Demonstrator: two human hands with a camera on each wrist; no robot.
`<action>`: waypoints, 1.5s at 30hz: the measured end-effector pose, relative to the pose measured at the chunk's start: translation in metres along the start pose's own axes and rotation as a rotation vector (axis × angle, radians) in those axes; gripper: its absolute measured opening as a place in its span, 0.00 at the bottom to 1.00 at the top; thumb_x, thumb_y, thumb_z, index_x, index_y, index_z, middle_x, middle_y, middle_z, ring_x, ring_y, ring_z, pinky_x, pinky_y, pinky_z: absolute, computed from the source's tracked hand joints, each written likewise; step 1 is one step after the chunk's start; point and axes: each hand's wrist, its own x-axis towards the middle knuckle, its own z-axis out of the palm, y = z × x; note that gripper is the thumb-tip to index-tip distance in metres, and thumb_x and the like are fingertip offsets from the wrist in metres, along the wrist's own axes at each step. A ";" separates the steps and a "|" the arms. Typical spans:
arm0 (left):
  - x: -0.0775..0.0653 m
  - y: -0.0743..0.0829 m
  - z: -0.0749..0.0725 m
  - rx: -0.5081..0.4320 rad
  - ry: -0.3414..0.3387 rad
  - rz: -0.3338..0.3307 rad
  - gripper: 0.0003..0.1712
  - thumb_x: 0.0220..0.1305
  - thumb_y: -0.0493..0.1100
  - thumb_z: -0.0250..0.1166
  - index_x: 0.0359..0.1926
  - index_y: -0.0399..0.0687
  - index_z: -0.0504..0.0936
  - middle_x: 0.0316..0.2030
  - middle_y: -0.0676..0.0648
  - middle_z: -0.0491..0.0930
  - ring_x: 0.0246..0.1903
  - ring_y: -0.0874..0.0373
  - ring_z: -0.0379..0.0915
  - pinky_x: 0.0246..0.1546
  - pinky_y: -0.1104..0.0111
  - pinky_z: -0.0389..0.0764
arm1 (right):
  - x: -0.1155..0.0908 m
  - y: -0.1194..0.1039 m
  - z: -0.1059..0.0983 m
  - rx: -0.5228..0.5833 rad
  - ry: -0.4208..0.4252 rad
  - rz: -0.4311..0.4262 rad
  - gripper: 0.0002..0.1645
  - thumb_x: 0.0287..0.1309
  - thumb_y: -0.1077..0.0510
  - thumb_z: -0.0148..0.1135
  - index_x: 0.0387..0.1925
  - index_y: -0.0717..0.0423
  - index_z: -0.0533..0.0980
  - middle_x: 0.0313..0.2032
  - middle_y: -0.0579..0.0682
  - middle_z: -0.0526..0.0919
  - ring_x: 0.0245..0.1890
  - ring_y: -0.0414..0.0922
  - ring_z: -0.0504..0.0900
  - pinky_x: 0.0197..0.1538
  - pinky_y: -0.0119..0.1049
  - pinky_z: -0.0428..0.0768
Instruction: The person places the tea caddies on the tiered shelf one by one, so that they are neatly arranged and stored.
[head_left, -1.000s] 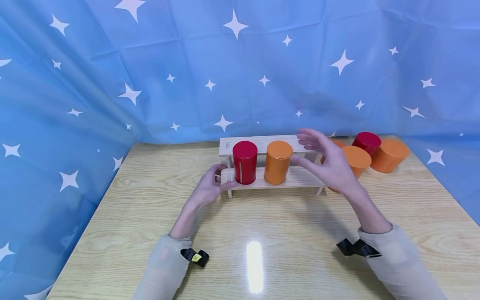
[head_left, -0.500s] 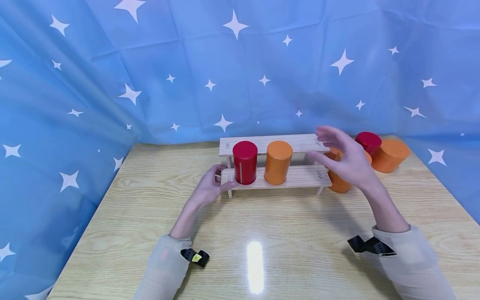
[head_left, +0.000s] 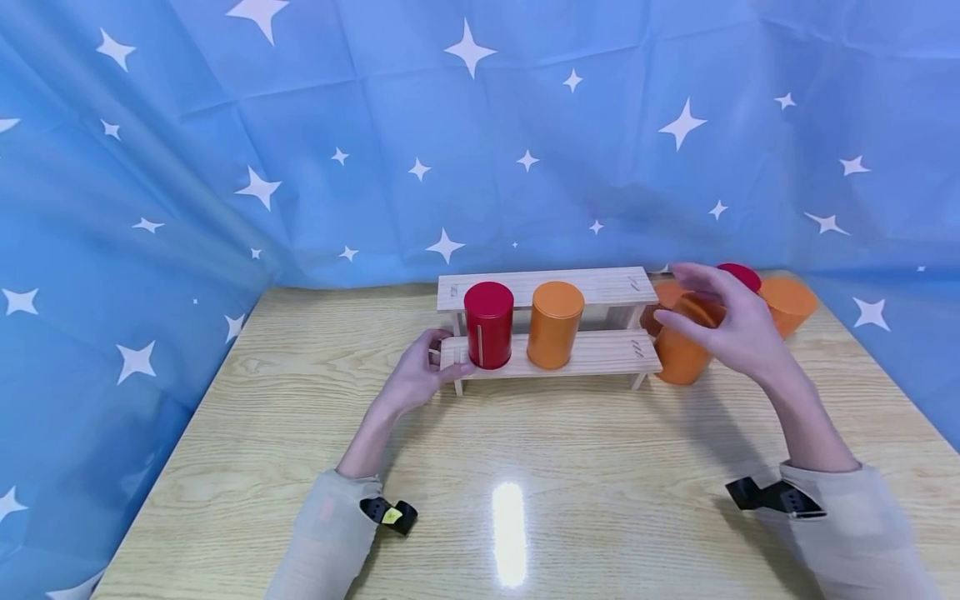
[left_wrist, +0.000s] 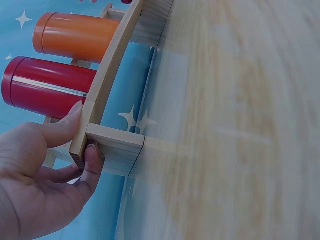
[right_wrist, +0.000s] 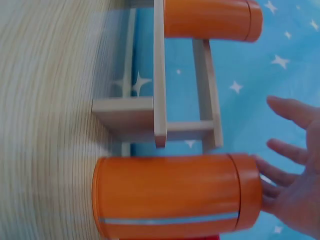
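Note:
A two-step wooden rack (head_left: 607,354) stands near the curtain. On its lower step are an upright red canister (head_left: 489,329) and, to the right of it, an orange canister (head_left: 556,329). My left hand (head_left: 416,373) grips the lower step's left end; in the left wrist view the thumb lies on the board and fingers curl beneath. Beyond the rack's right end my right hand (head_left: 742,329) hovers with fingers spread, holding nothing. An orange canister (right_wrist: 170,195) stands close by its fingers; whether they touch the lid I cannot tell.
More canisters stand at the table's back right, partly behind my right hand: a red canister (head_left: 741,276) and an orange canister (head_left: 787,304) among them. A blue star-patterned curtain (head_left: 375,167) borders the wooden table (head_left: 300,350) at the back and sides.
My right hand has moved rightward, from beside the orange canister on the lower step to the canisters beyond the rack. My left hand has kept its hold on the rack.

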 end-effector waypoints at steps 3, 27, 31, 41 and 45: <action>0.000 0.000 0.000 0.000 -0.002 -0.002 0.35 0.62 0.39 0.73 0.65 0.35 0.68 0.49 0.39 0.74 0.42 0.48 0.75 0.37 0.66 0.78 | -0.002 0.007 -0.006 -0.012 0.004 0.013 0.39 0.59 0.52 0.74 0.70 0.49 0.70 0.61 0.57 0.74 0.60 0.59 0.72 0.53 0.17 0.64; 0.000 0.000 0.000 -0.009 0.000 -0.003 0.34 0.62 0.38 0.73 0.65 0.35 0.68 0.48 0.38 0.73 0.42 0.48 0.76 0.36 0.66 0.78 | -0.010 0.044 -0.021 -0.107 -0.167 0.083 0.51 0.55 0.52 0.77 0.73 0.59 0.60 0.69 0.66 0.64 0.64 0.68 0.63 0.61 0.59 0.67; 0.000 -0.001 0.000 -0.007 0.000 -0.006 0.34 0.61 0.39 0.73 0.64 0.36 0.68 0.49 0.39 0.73 0.42 0.47 0.75 0.36 0.66 0.78 | -0.011 0.045 -0.022 -0.110 -0.151 0.064 0.49 0.54 0.52 0.77 0.73 0.59 0.63 0.68 0.65 0.66 0.59 0.66 0.68 0.52 0.24 0.68; 0.001 -0.001 -0.001 0.003 -0.006 -0.006 0.36 0.62 0.40 0.73 0.66 0.34 0.66 0.50 0.39 0.73 0.43 0.48 0.76 0.38 0.65 0.79 | -0.013 0.043 -0.026 -0.136 -0.079 0.088 0.49 0.53 0.50 0.79 0.72 0.54 0.66 0.57 0.59 0.73 0.35 0.46 0.66 0.30 0.32 0.66; 0.001 0.000 -0.001 -0.003 -0.008 -0.004 0.36 0.62 0.38 0.73 0.66 0.34 0.66 0.50 0.38 0.73 0.43 0.48 0.76 0.38 0.65 0.79 | -0.014 0.038 -0.031 -0.102 -0.028 0.094 0.48 0.54 0.52 0.78 0.73 0.54 0.66 0.58 0.57 0.73 0.39 0.37 0.69 0.34 0.23 0.68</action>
